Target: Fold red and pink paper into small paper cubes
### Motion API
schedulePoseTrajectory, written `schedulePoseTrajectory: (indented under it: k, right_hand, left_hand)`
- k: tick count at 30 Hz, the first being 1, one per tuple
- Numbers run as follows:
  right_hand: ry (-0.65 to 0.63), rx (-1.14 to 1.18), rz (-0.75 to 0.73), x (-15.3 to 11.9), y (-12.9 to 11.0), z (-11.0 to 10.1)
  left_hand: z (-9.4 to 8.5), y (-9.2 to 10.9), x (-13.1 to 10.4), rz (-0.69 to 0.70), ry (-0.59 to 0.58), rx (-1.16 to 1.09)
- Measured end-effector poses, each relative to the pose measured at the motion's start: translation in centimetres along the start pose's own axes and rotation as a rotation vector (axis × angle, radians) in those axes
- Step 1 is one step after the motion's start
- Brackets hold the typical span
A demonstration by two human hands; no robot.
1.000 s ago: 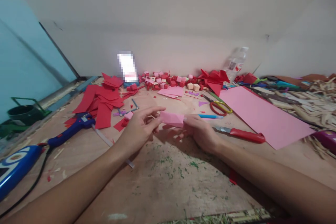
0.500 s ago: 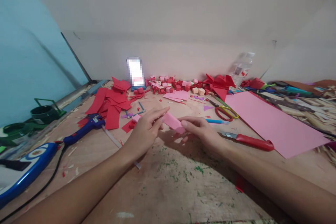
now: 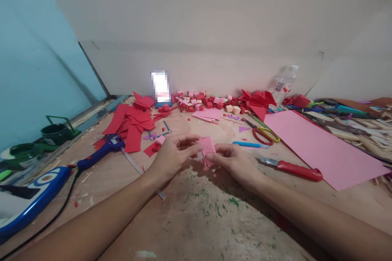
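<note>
A small folded piece of pink paper [image 3: 208,149] is held up over the middle of the table between both hands. My left hand [image 3: 179,151] pinches its left edge with thumb and fingers. From the other side my right hand [image 3: 229,159] grips it, the thumb lying across its lower face and the fingers behind, partly hidden. Just beyond the right hand lies a blue pen [image 3: 250,145]. Right of that hand is a red-handled utility knife [image 3: 298,171].
Red paper strips [image 3: 132,124] and a blue glue gun [image 3: 101,151] lie left. Small red and pink paper cubes [image 3: 211,102] line the back near a lit phone [image 3: 161,86]. Scissors [image 3: 266,134], a large pink sheet [image 3: 321,147] and a plastic bottle [image 3: 284,85] are right.
The pink paper has turned from a slanted position to a nearly upright one. My right thumb has shifted onto its face, and the view has moved slightly.
</note>
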State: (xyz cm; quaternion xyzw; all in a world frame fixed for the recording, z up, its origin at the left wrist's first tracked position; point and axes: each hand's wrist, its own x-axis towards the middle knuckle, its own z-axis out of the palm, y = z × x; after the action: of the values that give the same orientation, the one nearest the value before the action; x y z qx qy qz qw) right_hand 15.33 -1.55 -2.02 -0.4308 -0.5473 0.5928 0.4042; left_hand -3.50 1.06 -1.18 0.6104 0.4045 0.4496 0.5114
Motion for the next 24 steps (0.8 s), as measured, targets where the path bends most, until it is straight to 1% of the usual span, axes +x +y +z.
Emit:
schedulePoseTrajectory:
  k: [4,7,11,14,17,24]
  right_hand:
    - [-0.038,-0.015,0.002,-0.05,0.07,-0.03]
    - [-0.063,-0.038,0.007,-0.14,0.12,-0.15]
    - [-0.129,-0.041,0.031,-0.15,0.15,-0.23]
    - [-0.13,-0.031,0.051,-0.08,0.23,-0.16]
    - [-0.118,-0.04,0.058,-0.03,0.3,-0.2]
    - [-0.18,0.002,0.044,-0.23,0.14,-0.63]
  left_hand:
    - [0.2,0.31,-0.17,0.013,0.022,0.047]
    - [0.33,0.72,-0.43,0.048,0.027,0.128]
    - [0.48,0.99,-0.71,0.066,0.042,0.251]
    - [0.54,0.94,-0.79,0.094,0.05,0.311]
    - [0.53,0.82,-0.78,0.102,0.052,0.304]
    - [0.44,0.79,-0.76,0.122,0.058,0.271]
